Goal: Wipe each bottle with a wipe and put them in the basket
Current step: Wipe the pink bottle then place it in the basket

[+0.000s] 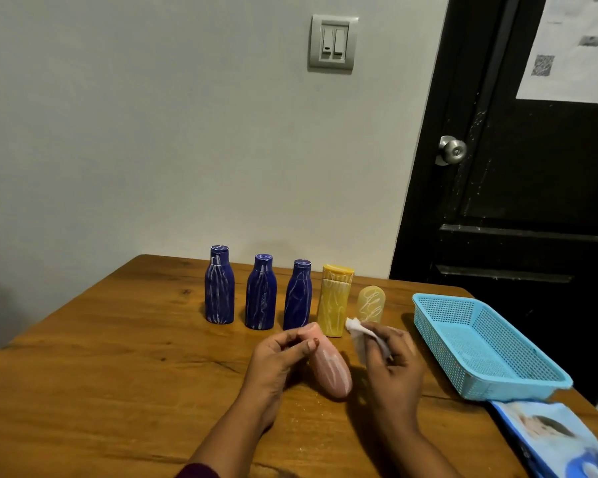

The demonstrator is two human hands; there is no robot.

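Along the far side of the bench (118, 357) three blue bottles stand upright in a row: the left blue bottle (219, 288), the middle blue bottle (261, 294) and the right blue bottle (298, 298), all streaked with white marks. Just in front of that row, near the middle of the bench, the left hand (277, 357) grips the narrow end of the pink bottle (330, 367). It is tilted with its broad base toward the near edge, and whether the base touches the bench cannot be told. Behind it stand the yellow bottle (334, 301) and the small pale bottle (371, 305), both upright and marked. The right hand (392, 360) pinches the wipe (359, 334) just beside the pink bottle, seemingly apart from it, so wiping looks about to start. The blue basket (511, 391) sits by the right edge with no bottle in it, and a wipe packet (560, 439) lies at the near right corner. The likely trouble is the grip: held only at one end, the pink bottle could twist or slip once the wipe presses on it. The yellow bottle is close behind the hands, and a wide stroke could knock it into its neighbours. A bunched wipe may also smear the streaks rather than lift them.
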